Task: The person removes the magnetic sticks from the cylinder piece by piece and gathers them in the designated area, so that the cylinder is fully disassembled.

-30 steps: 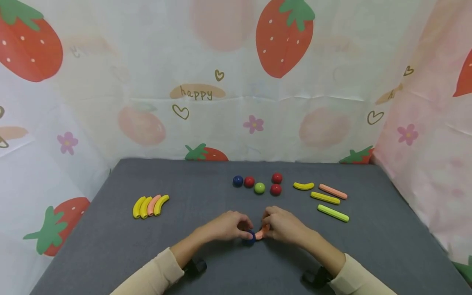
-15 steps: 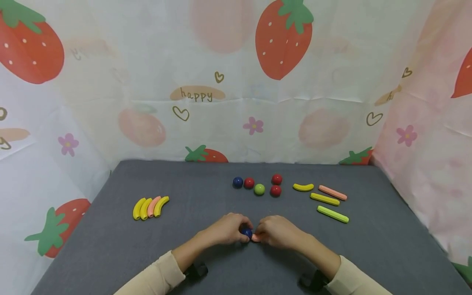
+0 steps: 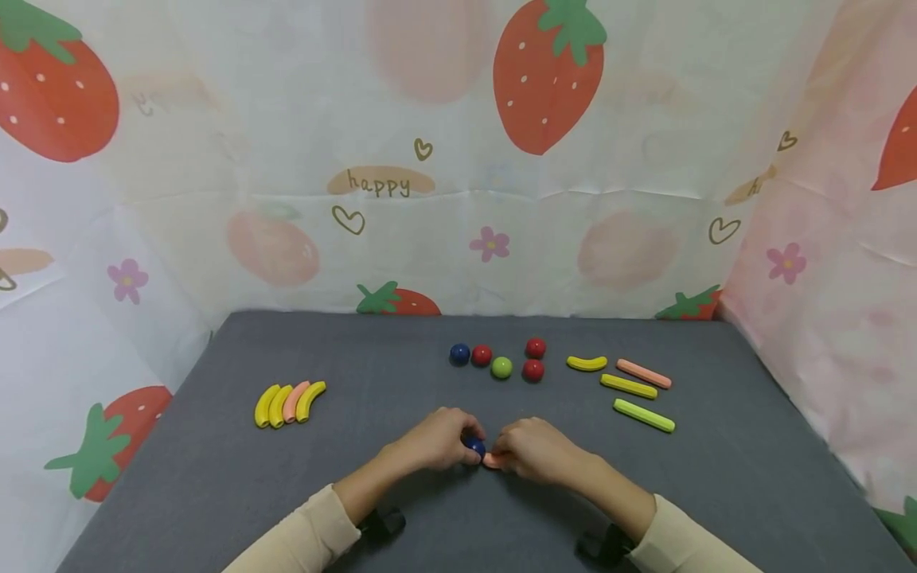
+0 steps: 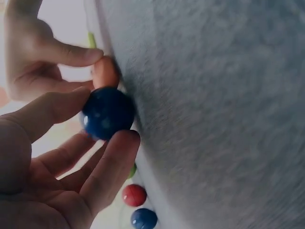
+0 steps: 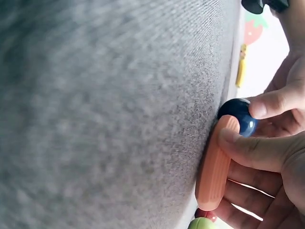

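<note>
Near the middle of the table my left hand (image 3: pixel 438 438) pinches a glossy dark blue ball (image 3: pixel 474 449) between thumb and fingers. The ball (image 4: pixel 107 113) rests at or just over the cloth. My right hand (image 3: pixel 537 450) grips a salmon-pink ribbed stick (image 5: pixel 214 167) with rounded ends, thumb on its upper side. One end of that stick meets the blue ball or lies right beside it; in the head view only its tip (image 3: pixel 491 461) shows, the rest being behind the fingers.
Curved yellow pieces (image 3: pixel 276 406) and a curved pink one (image 3: pixel 290 407) lie side by side at left. Behind the hands are a blue ball (image 3: pixel 460 354), red balls (image 3: pixel 533 370) and a green ball (image 3: pixel 501 368). At right lie straight sticks (image 3: pixel 629 387) and a curved yellow piece (image 3: pixel 587 364).
The right hand has lowered and turned the pink stick, moving slightly left. The left hand's fingers have shifted round the blue ball, which has moved slightly left and away from me.
</note>
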